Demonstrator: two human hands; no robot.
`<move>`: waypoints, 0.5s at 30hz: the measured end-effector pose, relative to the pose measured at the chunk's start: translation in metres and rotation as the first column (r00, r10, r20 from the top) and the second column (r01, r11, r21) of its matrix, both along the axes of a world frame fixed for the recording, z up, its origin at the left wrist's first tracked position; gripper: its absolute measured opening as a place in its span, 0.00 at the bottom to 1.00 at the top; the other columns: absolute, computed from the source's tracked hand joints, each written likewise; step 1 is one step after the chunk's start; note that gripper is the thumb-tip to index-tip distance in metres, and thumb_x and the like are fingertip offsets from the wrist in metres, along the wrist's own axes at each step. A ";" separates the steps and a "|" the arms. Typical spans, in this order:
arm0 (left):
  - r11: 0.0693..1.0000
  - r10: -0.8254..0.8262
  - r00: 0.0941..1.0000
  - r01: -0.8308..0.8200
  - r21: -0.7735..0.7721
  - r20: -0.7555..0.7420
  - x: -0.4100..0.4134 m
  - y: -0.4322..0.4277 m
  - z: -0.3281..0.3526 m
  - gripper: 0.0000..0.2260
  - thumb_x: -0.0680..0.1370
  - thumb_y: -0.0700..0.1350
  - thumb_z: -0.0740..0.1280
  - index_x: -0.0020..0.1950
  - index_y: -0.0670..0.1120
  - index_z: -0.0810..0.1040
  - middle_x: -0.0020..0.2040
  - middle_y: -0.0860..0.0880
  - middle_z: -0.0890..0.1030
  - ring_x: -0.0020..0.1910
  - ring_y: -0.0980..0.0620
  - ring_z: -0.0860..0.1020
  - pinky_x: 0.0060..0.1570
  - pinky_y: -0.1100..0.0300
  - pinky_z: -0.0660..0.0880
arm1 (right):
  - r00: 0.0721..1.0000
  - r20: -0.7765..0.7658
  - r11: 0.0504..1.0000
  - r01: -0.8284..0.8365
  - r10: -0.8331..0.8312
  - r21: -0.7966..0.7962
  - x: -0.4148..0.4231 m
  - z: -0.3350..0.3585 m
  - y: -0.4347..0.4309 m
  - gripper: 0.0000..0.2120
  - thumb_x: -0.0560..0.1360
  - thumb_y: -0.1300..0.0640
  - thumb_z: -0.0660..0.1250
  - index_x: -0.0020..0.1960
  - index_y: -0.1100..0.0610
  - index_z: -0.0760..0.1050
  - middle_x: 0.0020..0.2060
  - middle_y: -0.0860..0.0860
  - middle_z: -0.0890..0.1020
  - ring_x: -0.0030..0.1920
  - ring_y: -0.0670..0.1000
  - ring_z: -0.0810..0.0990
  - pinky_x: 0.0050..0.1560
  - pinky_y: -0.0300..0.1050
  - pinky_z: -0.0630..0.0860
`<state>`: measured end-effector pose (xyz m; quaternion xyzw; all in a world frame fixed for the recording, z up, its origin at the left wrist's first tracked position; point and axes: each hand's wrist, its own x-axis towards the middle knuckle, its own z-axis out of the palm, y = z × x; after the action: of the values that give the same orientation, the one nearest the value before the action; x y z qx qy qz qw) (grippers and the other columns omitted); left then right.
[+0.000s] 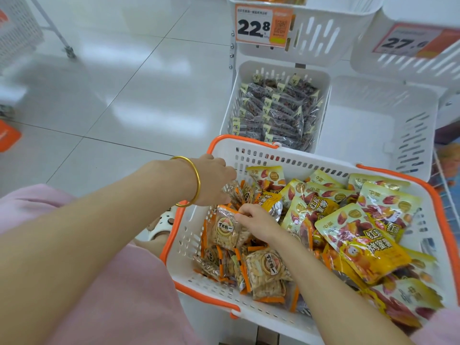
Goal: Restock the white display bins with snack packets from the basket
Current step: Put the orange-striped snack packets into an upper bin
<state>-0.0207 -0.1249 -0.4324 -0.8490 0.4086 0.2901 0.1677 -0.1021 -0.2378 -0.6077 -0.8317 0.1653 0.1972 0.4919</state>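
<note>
Basket (251,155) holds snack packets (368,245); right grip (258,220) pinches an orange-edged packet (225,230); left grip (214,180) reaches in, hold unclear.

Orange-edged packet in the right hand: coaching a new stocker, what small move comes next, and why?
Probably lift it out of the basket: the right hand pinches the orange-edged packet, and the bin beside the dark packets stands empty.
</note>
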 end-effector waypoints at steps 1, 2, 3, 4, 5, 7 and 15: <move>1.000 0.001 1.000 -0.001 -0.017 0.005 0.000 -0.001 0.001 0.21 0.81 0.51 0.58 0.72 0.45 0.63 0.69 0.45 0.66 0.68 0.46 0.65 0.62 0.57 0.62 | 1.000 0.025 1.000 0.005 -0.005 -0.002 0.000 0.000 -0.001 0.13 0.79 0.55 0.61 0.37 0.55 0.67 0.38 0.50 0.69 0.41 0.49 0.69 0.43 0.45 0.69; 0.998 -0.005 1.000 0.005 -0.055 0.007 0.000 -0.001 0.001 0.21 0.81 0.51 0.58 0.72 0.45 0.63 0.69 0.45 0.66 0.68 0.46 0.65 0.62 0.57 0.62 | 0.999 0.041 1.000 0.013 -0.013 0.002 -0.001 0.000 -0.002 0.12 0.79 0.56 0.61 0.37 0.57 0.67 0.37 0.50 0.69 0.40 0.49 0.68 0.40 0.43 0.67; 0.997 -0.009 1.000 0.011 -0.074 0.020 -0.002 0.000 0.000 0.21 0.81 0.51 0.58 0.71 0.45 0.63 0.69 0.45 0.67 0.67 0.46 0.65 0.62 0.57 0.62 | 0.998 0.053 1.000 0.026 -0.027 0.009 -0.003 -0.001 -0.004 0.11 0.79 0.57 0.61 0.38 0.58 0.68 0.35 0.50 0.69 0.37 0.48 0.68 0.38 0.41 0.65; 0.996 -0.003 1.000 0.004 -0.088 0.008 -0.001 -0.001 0.000 0.21 0.81 0.51 0.58 0.71 0.45 0.63 0.69 0.45 0.67 0.67 0.46 0.65 0.62 0.57 0.62 | 0.997 0.066 0.999 0.045 -0.046 0.013 -0.006 -0.001 -0.006 0.11 0.79 0.58 0.61 0.38 0.59 0.67 0.33 0.49 0.68 0.35 0.48 0.67 0.36 0.40 0.65; 0.998 0.005 1.000 -0.005 -0.067 0.001 0.000 -0.002 0.002 0.21 0.81 0.51 0.58 0.71 0.45 0.63 0.68 0.45 0.67 0.67 0.46 0.66 0.61 0.57 0.63 | 0.994 0.081 0.998 0.068 -0.069 0.008 -0.010 -0.001 -0.008 0.12 0.79 0.58 0.61 0.38 0.58 0.67 0.32 0.49 0.68 0.33 0.48 0.66 0.35 0.40 0.64; 0.996 0.040 0.999 -0.042 -0.073 -0.026 0.001 -0.003 0.000 0.21 0.81 0.51 0.58 0.72 0.46 0.62 0.68 0.45 0.68 0.66 0.46 0.66 0.61 0.56 0.64 | 0.980 0.130 0.989 0.146 -0.149 0.031 -0.015 0.001 -0.013 0.13 0.79 0.58 0.62 0.37 0.57 0.67 0.31 0.48 0.68 0.32 0.47 0.66 0.34 0.41 0.64; 0.546 0.548 0.555 -0.804 -0.235 -0.627 0.004 -0.023 -0.013 0.28 0.78 0.57 0.60 0.71 0.41 0.62 0.64 0.43 0.73 0.50 0.48 0.76 0.51 0.56 0.76 | 0.823 0.210 0.702 0.284 -0.528 0.653 -0.020 0.063 -0.059 0.11 0.79 0.61 0.60 0.38 0.56 0.70 0.38 0.60 0.68 0.38 0.52 0.70 0.38 0.44 0.69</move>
<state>-0.0165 -0.1479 -0.4449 -0.8506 0.1207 0.4179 -0.2955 -0.1219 -0.2970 -0.5446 -0.5970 0.1789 -0.0430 0.7808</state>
